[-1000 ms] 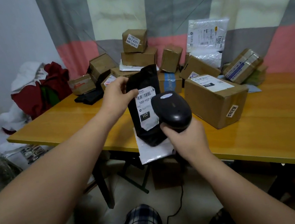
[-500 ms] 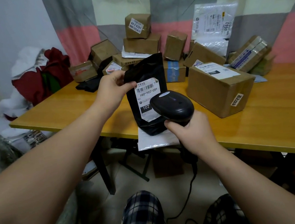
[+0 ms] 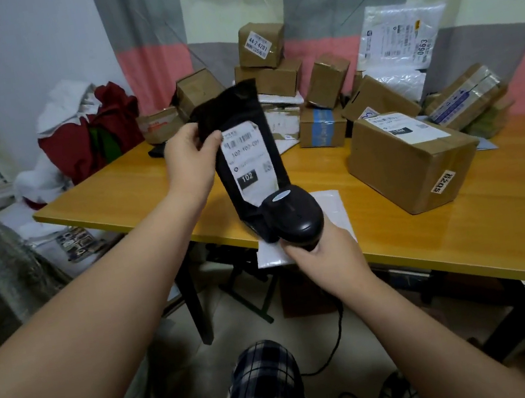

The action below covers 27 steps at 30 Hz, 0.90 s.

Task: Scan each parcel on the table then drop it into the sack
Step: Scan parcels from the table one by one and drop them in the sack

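My left hand (image 3: 190, 162) grips a black bag parcel (image 3: 238, 123) by its upper left edge and holds it upright over the table's near edge, its white barcode label facing me. My right hand (image 3: 324, 252) grips a black handheld scanner (image 3: 294, 219) just below the label, its head pointed up at the parcel. A white flat mailer (image 3: 334, 212) lies on the table under the scanner. Several brown box parcels (image 3: 407, 160) are piled behind on the yellow wooden table (image 3: 502, 228). The grey sack (image 3: 0, 277) stands at my left.
A white plastic mailer (image 3: 400, 36) leans on the striped curtain at the back. Red and white cloth (image 3: 86, 131) is heaped left of the table. The scanner cable (image 3: 339, 342) hangs to the floor between my knees. Shelving stands at far left.
My left hand has tilted the black parcel's top leftward and raised it. The scanner has dropped lower against the label, now uncovering most of it.
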### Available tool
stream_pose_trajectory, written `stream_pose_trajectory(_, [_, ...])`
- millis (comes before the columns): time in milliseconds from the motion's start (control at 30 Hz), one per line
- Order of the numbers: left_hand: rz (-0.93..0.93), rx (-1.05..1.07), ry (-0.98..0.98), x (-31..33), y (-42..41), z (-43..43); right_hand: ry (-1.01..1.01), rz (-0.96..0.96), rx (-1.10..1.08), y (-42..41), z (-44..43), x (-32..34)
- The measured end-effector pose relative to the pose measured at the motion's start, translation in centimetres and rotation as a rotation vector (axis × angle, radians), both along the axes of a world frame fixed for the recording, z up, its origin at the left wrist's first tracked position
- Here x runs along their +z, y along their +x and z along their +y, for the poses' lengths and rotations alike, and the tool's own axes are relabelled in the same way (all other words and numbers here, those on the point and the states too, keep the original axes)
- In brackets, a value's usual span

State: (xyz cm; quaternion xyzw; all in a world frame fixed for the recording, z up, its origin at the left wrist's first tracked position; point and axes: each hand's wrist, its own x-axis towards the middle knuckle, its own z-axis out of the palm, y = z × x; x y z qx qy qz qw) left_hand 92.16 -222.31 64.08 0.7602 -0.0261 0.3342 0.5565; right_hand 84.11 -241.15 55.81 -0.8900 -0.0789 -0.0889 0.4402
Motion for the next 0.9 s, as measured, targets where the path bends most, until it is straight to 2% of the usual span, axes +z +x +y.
stream_pose_trajectory(167, [-0.098,0.181,-0.073,-0.7,-3.1,3.4,-0.212,0.032,0.012,2.0,0.9,0.8])
stream_pose_trajectory(300, [-0.095,0.22,-0.146,-2.3,-7.5,8.2,-0.08,0.012,0.055,2.5,3.2,1.8])
stream_pose_trajectory(433, [-0.124,0.364,-0.191,-4.5,-13.9,13.4,0.064,-0.009,0.259,0.8,9.2,1.4])
stream_pose_trajectory(667, [0.026,0.706,-0.084,-9.3,-23.2,22.2,0.11,0.262,0.59,-3.3,20.9,-4.0])
stream_pose_trajectory(800, [0.142,0.806,-0.09,-12.1,-25.1,25.7,0.097,0.41,0.626,-4.8,24.7,-7.4])
stream_pose_trajectory(900, [0.161,0.856,-0.108,-13.2,-24.8,27.1,0.037,0.466,0.632,-5.2,26.0,-9.2])
